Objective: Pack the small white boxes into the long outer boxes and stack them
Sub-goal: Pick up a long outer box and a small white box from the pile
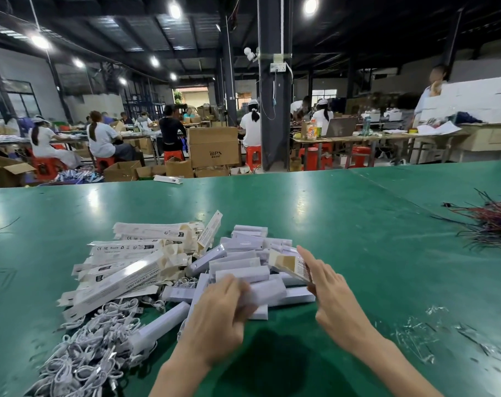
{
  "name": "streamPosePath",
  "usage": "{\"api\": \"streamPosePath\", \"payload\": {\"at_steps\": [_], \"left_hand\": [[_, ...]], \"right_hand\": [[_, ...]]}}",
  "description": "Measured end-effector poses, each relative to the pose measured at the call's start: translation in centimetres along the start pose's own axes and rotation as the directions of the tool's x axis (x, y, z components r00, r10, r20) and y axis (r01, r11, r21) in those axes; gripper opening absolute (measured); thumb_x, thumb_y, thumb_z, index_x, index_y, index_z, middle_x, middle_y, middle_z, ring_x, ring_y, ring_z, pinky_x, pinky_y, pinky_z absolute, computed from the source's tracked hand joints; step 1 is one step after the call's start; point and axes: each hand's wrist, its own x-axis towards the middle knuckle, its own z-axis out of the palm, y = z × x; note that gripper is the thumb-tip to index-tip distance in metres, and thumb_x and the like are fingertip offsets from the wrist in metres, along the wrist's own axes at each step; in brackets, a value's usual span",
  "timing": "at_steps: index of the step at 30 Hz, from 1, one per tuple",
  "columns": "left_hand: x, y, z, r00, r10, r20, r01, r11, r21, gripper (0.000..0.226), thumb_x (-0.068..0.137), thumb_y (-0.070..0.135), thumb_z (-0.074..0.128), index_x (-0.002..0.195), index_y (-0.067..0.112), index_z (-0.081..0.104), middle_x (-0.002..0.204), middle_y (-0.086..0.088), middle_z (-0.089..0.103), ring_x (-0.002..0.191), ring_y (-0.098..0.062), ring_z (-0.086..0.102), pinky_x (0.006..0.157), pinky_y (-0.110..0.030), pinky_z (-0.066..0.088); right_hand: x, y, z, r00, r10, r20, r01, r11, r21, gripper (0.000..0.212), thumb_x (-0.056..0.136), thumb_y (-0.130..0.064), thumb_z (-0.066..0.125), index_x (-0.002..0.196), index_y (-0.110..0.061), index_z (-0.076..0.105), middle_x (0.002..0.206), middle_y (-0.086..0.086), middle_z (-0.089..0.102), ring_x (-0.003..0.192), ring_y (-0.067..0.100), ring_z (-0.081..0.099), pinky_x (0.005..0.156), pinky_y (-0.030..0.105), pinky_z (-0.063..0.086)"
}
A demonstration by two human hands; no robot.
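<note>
Left hand [219, 310], nearest the lens, has its fingers curled round one small white cardboard box [268, 292]. The box is motion-blurred and held at the near edge of the heap of small white boxes [243, 259].

Right hand [333, 293] grips one long white printed outer box [288, 263] at the heap's right edge. The forefinger lies straight along the top and the thumb sits beneath. The brown-lined open end of this box faces the heap. The held small box is close to that end but outside it.

Other items noted:

1. Glossy green worktable [358, 219], which carries the heap and everything listed below.
2. Loose pile of long white printed outer boxes [134, 253], touching the heap on its left. They lie at mixed angles with end flaps open, and one is propped upright at the heap's far-left corner.
3. Tangle of white coiled cables [94, 348], near-left of the heap, running under the pile's near edge.
4. Bundle of thin dark red and black wire ties [495, 222], well apart to the heap's far right.
5. Scatter of clear plastic scraps [415, 333], near-right of the heap.
6. Single white box [169, 179], well beyond the heap at the table's far edge.

Seated workers and brown cardboard cartons [213, 147] occupy the hall beyond the heap.
</note>
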Motion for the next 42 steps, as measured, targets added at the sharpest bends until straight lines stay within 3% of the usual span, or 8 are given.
{"api": "streamPosePath", "payload": {"at_steps": [3,6,15,21,29,32,36,42], "left_hand": [[0.3,1.3,-1.2,0.942,0.047,-0.331,-0.057,0.998,-0.023,0.017,0.091,0.030,0.049,0.101,0.016,0.050,0.096,0.006,0.049,0.062,-0.013,0.051,0.045,-0.026,0.048],[0.4,2.0,-1.3,0.913,0.033,-0.408,-0.047,0.999,-0.025,0.020,0.091,0.033,0.048,0.107,0.020,0.048,0.102,0.009,0.046,0.062,-0.014,0.054,0.039,-0.028,0.048],[0.1,1.7,-0.8,0.948,-0.019,-0.317,0.003,0.999,-0.048,0.036,0.081,0.012,0.074,0.109,0.022,0.055,0.104,0.006,0.052,0.071,-0.016,0.058,0.043,-0.030,0.050],[0.1,1.3,-0.9,0.950,-0.010,-0.311,0.004,1.000,-0.020,0.024,0.079,0.016,0.066,0.103,0.017,0.063,0.099,0.002,0.057,0.066,-0.017,0.057,0.041,-0.033,0.049],[0.0,1.3,-1.6,0.976,-0.099,-0.196,0.087,0.994,-0.066,0.011,0.077,0.024,0.065,0.085,0.020,0.071,0.085,0.011,0.058,0.053,-0.005,0.047,0.048,-0.018,0.040],[-0.1,1.1,-1.6,0.972,-0.176,-0.154,0.155,0.978,-0.140,0.014,0.079,0.030,0.061,0.081,0.023,0.073,0.079,0.015,0.058,0.061,-0.003,0.053,0.055,-0.012,0.038],[0.0,0.7,-1.3,0.950,-0.287,-0.121,0.255,0.940,-0.227,0.009,0.085,0.025,0.067,0.079,0.026,0.073,0.080,0.018,0.060,0.075,-0.001,0.058,0.064,-0.012,0.041],[0.2,0.7,-0.6,0.906,-0.405,-0.128,0.348,0.880,-0.324,0.014,0.084,0.015,0.071,0.079,0.028,0.070,0.084,0.015,0.062,0.084,0.002,0.058,0.068,-0.011,0.041]], "right_hand": [[0.1,0.5,-0.5,0.999,0.031,0.027,-0.029,0.996,-0.090,0.125,0.055,0.019,0.046,0.141,-0.054,-0.010,0.114,-0.006,0.044,0.103,0.020,0.045,0.080,0.029,0.034],[-0.1,0.7,-0.6,0.992,0.021,0.124,-0.002,0.989,-0.149,0.125,0.061,0.014,0.044,0.128,-0.064,-0.028,0.107,-0.012,0.031,0.103,0.017,0.041,0.083,0.028,0.034],[-0.1,0.0,-0.2,0.989,0.039,0.141,-0.018,0.989,-0.148,0.105,0.062,0.006,0.042,0.136,-0.050,-0.007,0.103,-0.011,0.034,0.103,0.016,0.042,0.090,0.031,0.035],[-0.2,0.0,0.0,0.995,0.041,0.090,-0.024,0.983,-0.182,0.106,0.064,0.008,0.043,0.134,-0.056,-0.002,0.114,-0.010,0.046,0.102,0.017,0.044,0.091,0.033,0.035],[-0.4,0.1,0.4,0.998,-0.066,-0.023,0.053,0.930,-0.364,0.106,0.034,0.016,0.058,0.127,-0.031,0.040,0.093,-0.008,0.061,0.079,0.021,0.059,0.077,0.035,0.039],[-0.4,0.2,0.6,0.996,-0.083,-0.033,0.065,0.925,-0.376,0.104,0.032,0.015,0.059,0.124,-0.031,0.044,0.094,-0.008,0.061,0.082,0.019,0.056,0.079,0.035,0.032],[-0.4,0.3,0.7,0.994,-0.103,-0.036,0.083,0.929,-0.360,0.103,0.031,0.014,0.058,0.123,-0.031,0.052,0.094,-0.009,0.059,0.085,0.015,0.045,0.080,0.035,0.039],[-0.5,0.1,0.7,0.993,-0.115,-0.011,0.102,0.924,-0.370,0.106,0.032,0.014,0.061,0.130,-0.027,0.058,0.097,-0.008,0.060,0.087,0.018,0.059,0.086,0.035,0.031]]}}
